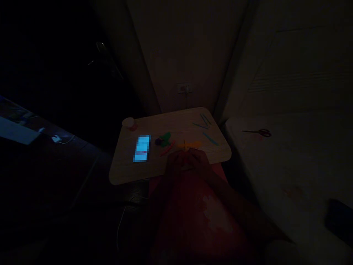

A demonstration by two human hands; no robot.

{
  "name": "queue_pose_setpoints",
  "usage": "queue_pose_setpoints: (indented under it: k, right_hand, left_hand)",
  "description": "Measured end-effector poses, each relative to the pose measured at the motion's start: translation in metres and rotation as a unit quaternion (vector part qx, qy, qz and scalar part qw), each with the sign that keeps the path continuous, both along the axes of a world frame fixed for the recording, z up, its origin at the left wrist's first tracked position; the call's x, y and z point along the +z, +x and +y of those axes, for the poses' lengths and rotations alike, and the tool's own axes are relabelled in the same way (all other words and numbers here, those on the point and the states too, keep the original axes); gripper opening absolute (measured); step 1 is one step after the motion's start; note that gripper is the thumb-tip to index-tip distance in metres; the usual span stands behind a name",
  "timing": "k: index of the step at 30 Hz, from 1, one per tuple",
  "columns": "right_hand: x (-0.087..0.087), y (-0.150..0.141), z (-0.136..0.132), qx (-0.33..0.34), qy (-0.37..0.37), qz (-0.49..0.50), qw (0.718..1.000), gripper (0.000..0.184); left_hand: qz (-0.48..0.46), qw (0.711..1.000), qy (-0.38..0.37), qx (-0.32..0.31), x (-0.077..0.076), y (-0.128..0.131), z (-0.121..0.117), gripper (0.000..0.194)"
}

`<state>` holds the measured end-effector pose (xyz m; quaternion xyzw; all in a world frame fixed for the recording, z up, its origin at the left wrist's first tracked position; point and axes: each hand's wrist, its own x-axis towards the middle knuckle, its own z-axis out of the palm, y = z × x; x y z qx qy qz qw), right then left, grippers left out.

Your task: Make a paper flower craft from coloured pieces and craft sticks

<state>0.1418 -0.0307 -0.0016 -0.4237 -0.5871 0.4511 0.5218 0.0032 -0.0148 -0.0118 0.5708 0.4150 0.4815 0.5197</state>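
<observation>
In the dim light, my left hand (173,162) and my right hand (199,158) meet at the near edge of a small wooden table (162,123). Their fingers are bent inward around something reddish that I cannot make out. Just beyond the fingertips lie yellow-orange pieces (194,144) of a soft-looking material. To the left are a pinkish-red strip (167,148), a green lobed piece (166,138) and a dark purple lump (158,141). Several thin bluish sticks (211,138) rest toward the right side of the tabletop.
A lit phone (142,148), its screen blurred, lies on the table's left part. Behind it stands a small tub with a white lid (128,122). Scissors (257,132) lie on a pale surface at right. A plug sits in the wall socket (184,88).
</observation>
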Motion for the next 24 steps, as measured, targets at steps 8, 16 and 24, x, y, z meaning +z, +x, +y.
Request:
queue_pose_setpoints:
  k: [8, 16, 24]
  right_hand:
    - [-0.002, 0.001, -0.001, -0.100, 0.025, 0.004, 0.995, 0.040]
    - [-0.008, 0.006, 0.001, -0.040, 0.045, -0.037, 0.997, 0.046]
    - [-0.007, 0.009, 0.000, -0.012, 0.002, -0.008, 1.000, 0.045]
  left_hand:
    - [-0.092, 0.996, -0.006, 0.008, -0.004, 0.005, 0.003, 0.057]
    - [0.002, 1.000, 0.017, -0.005, -0.006, -0.001, 0.001, 0.046]
    - [0.031, 0.998, 0.029, -0.042, 0.006, 0.001, 0.000, 0.045]
